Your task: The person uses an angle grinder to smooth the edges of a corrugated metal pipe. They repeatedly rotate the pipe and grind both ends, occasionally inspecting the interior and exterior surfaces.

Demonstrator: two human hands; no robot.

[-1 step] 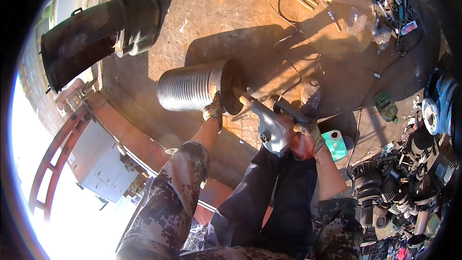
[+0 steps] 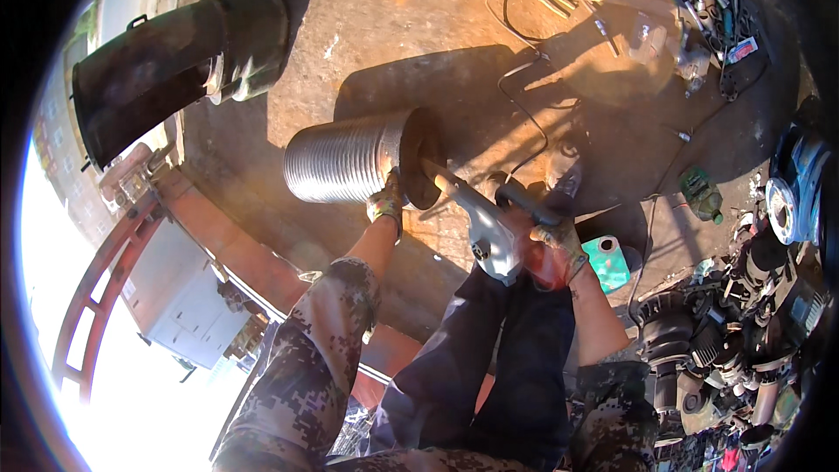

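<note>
A grooved metal drum (image 2: 336, 159) lies on its side on the brown ground, its dark open end facing right. My left hand (image 2: 385, 201), in a patterned work glove, is closed on the near edge of the drum's end flange. My right hand (image 2: 566, 246), gloved too, is wrapped round a power tool (image 2: 495, 245) with a grey metal housing and a reddish body. The tool's long pale nose points up and left, its tip at the drum's open end. I cannot tell whether tip and drum touch. The fingers of my left hand are partly in shadow.
A large dark curved duct (image 2: 166, 61) stands at the far left. Cables (image 2: 516, 70) and hand tools (image 2: 721, 13) lie at the far right. A turquoise canister (image 2: 609, 264) and a green bottle (image 2: 700, 195) are beside a pile of machine parts (image 2: 699, 332). Red beams (image 2: 218, 218) run along the left.
</note>
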